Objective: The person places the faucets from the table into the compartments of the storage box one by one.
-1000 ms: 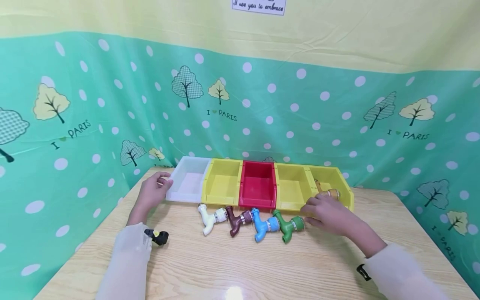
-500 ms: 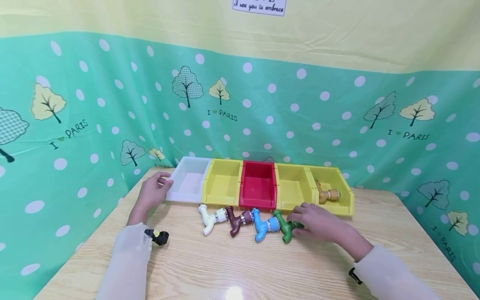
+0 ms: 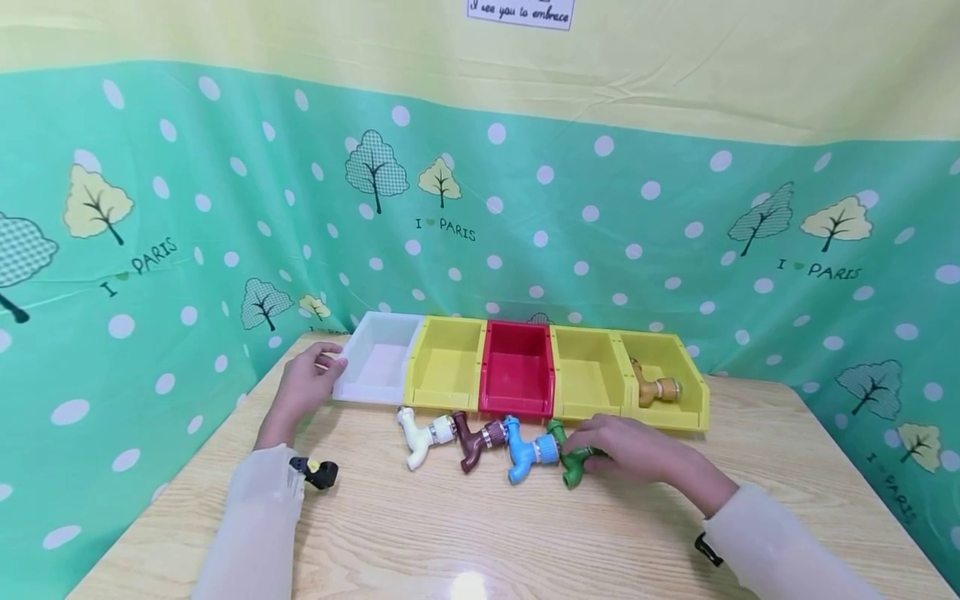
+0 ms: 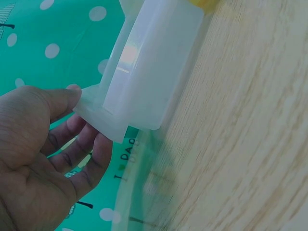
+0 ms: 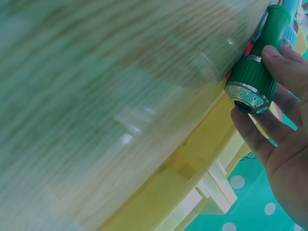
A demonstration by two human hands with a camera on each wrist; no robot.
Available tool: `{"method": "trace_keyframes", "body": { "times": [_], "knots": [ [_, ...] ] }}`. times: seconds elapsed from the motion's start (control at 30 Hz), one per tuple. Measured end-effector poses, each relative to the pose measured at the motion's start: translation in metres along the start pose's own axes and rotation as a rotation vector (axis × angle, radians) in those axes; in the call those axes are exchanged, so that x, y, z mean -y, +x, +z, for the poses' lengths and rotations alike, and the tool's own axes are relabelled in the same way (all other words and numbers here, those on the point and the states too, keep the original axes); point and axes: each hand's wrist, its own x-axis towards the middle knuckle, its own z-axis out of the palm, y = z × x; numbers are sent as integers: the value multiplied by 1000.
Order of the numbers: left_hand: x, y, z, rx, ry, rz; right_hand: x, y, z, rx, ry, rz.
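Note:
My right hand (image 3: 622, 448) has its thumb and fingers round the knob end of a green faucet (image 3: 573, 471), which lies on the table. In the right wrist view, the thumb presses one side of the green faucet (image 5: 255, 74) and the fingers curl at the other. Over at the left, my left hand (image 3: 306, 382) pinches the side edge of a white translucent bin (image 3: 375, 392), as the left wrist view also shows. To the left of the green faucet lie a blue faucet (image 3: 523, 454), a dark maroon faucet (image 3: 472, 443) and a white faucet (image 3: 420, 437).
Beside the white bin stand a yellow bin (image 3: 444, 396), a red bin (image 3: 517, 400), another yellow bin (image 3: 592, 404) and a far-right yellow bin (image 3: 693, 400). A golden-brown faucet (image 3: 656, 390) lies in the last one. A printed curtain (image 3: 525, 208) hangs behind the wooden table (image 3: 420, 533).
My right hand has moved left and down from the far-right yellow bin to the green faucet and taken hold of it. The left hand stays at the white bin.

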Motion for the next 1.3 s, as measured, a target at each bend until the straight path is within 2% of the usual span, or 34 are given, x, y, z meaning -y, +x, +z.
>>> {"method": "trace_keyframes", "body": {
  "times": [0.13,0.37,0.43,0.67,0.9,1.3],
  "knots": [
    [0,1,0,4,-1,-4,-1,0,1,13,4,-28],
    [-2,2,0,8,-7,-8,0,-1,1,-45,-33,-138],
    [-3,2,0,8,-8,-14,2,-1,1,-41,-53,-132],
    [-2,1,1,2,-7,-13,7,-6,3,33,-83,-16],
    [0,0,1,10,-7,-1,12,-13,3,6,-149,-67],
    [2,1,-1,12,-8,-1,19,-23,-10,2,-181,-28]
  ]
}}
